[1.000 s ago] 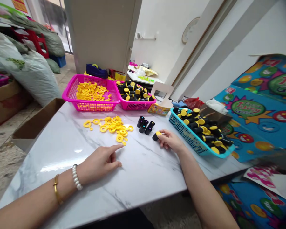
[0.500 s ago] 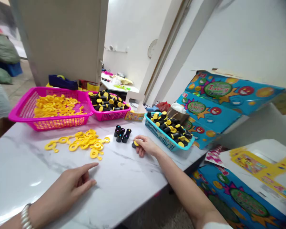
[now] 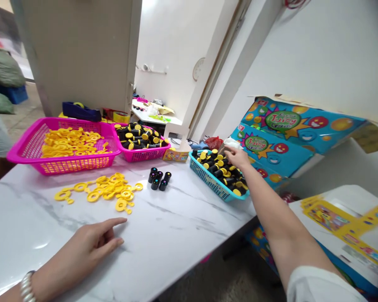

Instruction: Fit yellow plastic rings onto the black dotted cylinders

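My left hand [image 3: 91, 247] rests low over the white marbled table, index finger and thumb apart, the other fingers curled, holding nothing. Ahead of it lies a loose pile of yellow ring-shaped plastic pieces [image 3: 111, 188]. My right hand [image 3: 237, 157] is over the far side of the teal basket [image 3: 212, 184], its fingers apart and slightly bent, with no piece visible in them. That basket is heaped with black cylinders with yellow caps [image 3: 222, 167]. Between the hands, several small black cylinders [image 3: 159, 178] with coloured dots on top stand upright in a cluster.
A large pink basket [image 3: 66, 167] holds more yellow pieces. Beside it, a smaller pink basket [image 3: 145, 155] holds black-and-yellow cylinders. A tape dispenser [image 3: 81, 111] sits behind. Blue printed cartons [image 3: 282, 121] stand at the right, beyond the table edge.
My right hand has moved right and away from me, from the table beside the cluster to the teal basket. The black-and-yellow piece it held no longer shows. My left hand has barely moved.
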Action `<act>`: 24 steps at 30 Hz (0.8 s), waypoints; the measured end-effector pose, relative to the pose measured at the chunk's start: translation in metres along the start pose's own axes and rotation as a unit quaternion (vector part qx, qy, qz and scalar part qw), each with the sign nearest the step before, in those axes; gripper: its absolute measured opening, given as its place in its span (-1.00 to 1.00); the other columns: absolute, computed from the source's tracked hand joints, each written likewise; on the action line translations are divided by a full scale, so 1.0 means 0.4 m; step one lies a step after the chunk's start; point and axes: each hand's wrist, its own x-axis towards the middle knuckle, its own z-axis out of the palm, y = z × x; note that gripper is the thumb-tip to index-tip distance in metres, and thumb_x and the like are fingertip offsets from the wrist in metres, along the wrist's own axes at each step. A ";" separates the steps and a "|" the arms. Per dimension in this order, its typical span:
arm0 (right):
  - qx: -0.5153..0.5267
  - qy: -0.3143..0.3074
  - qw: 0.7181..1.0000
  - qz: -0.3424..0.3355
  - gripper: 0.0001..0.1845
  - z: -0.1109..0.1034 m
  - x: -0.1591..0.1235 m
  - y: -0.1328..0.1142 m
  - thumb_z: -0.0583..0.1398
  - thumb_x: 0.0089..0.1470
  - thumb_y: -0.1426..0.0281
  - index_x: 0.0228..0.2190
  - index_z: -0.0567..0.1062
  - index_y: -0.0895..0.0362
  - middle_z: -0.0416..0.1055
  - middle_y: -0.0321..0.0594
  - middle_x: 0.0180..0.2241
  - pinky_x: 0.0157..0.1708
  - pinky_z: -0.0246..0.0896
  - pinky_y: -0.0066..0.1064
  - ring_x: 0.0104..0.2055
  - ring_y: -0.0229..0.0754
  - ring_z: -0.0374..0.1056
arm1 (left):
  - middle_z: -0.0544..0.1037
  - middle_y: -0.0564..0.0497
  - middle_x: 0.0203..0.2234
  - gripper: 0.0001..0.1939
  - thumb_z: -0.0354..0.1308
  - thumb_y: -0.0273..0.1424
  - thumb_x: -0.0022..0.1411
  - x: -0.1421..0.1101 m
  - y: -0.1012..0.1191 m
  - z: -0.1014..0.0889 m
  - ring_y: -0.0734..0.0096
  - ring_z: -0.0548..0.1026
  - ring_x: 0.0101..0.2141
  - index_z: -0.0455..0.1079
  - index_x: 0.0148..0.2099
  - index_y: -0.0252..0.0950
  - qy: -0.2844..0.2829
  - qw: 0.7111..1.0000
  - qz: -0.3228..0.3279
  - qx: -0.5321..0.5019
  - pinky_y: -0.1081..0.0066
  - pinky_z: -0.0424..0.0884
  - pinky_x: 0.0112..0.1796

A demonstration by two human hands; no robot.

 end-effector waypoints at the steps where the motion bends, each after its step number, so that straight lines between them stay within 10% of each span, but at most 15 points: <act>1: 0.000 0.008 1.000 -0.007 -0.59 0.004 -0.007 -0.008 0.17 0.00 0.32 -0.10 0.53 0.20 0.48 -0.21 -0.52 -0.33 0.26 -0.34 -0.58 -0.25 0.32 | 0.48 0.05 -0.49 -0.45 -0.01 -0.07 0.22 -0.001 0.003 -0.002 0.40 0.39 -0.49 0.30 0.15 -0.26 0.001 1.000 -0.001 0.002 0.48 0.29 -0.44; 7: 0.041 -0.065 0.990 -0.121 -0.58 0.097 -0.206 -0.144 0.09 0.10 0.14 -0.19 0.56 0.15 0.48 -0.17 -0.51 -0.46 0.24 -0.38 -0.54 -0.18 0.34 | 0.48 0.09 -0.50 -0.57 0.02 -0.20 0.21 -0.008 0.032 -0.016 0.47 0.37 -0.50 0.35 0.09 -0.22 0.003 1.000 0.006 -0.005 0.52 0.25 -0.44; 14: 0.099 -0.323 0.873 -0.352 -0.73 0.297 -0.504 -0.369 0.07 0.18 0.30 -0.26 0.56 0.05 0.55 -0.17 -0.26 -0.21 0.27 -0.33 -0.25 -0.10 0.45 | 0.47 0.10 -0.56 -0.67 0.06 -0.27 0.20 -0.013 0.040 -0.021 0.51 0.36 -0.54 0.44 -0.02 -0.22 0.058 0.998 0.023 -0.004 0.53 0.23 -0.44; 19: 0.010 -0.335 0.862 -0.380 -0.70 0.366 -0.592 -0.448 0.08 0.17 0.24 -0.14 0.50 0.06 0.50 -0.14 -0.24 -0.29 0.21 -0.39 -0.27 -0.13 0.42 | 0.42 0.09 -0.62 -0.72 -0.03 -0.27 0.26 -0.011 0.038 -0.047 0.51 0.33 -0.56 0.47 -0.23 -0.27 0.190 0.982 -0.010 0.003 0.50 0.19 -0.46; 24: -0.009 -0.316 0.883 -0.347 -0.75 0.381 -0.610 -0.453 0.15 0.10 0.20 -0.25 0.48 0.07 0.44 -0.19 -0.22 -0.33 0.20 -0.41 -0.27 -0.13 0.41 | 0.43 0.09 -0.62 -0.72 -0.01 -0.24 0.24 -0.014 0.023 -0.044 0.48 0.34 -0.56 0.46 -0.24 -0.28 0.150 0.988 -0.022 -0.004 0.49 0.19 -0.47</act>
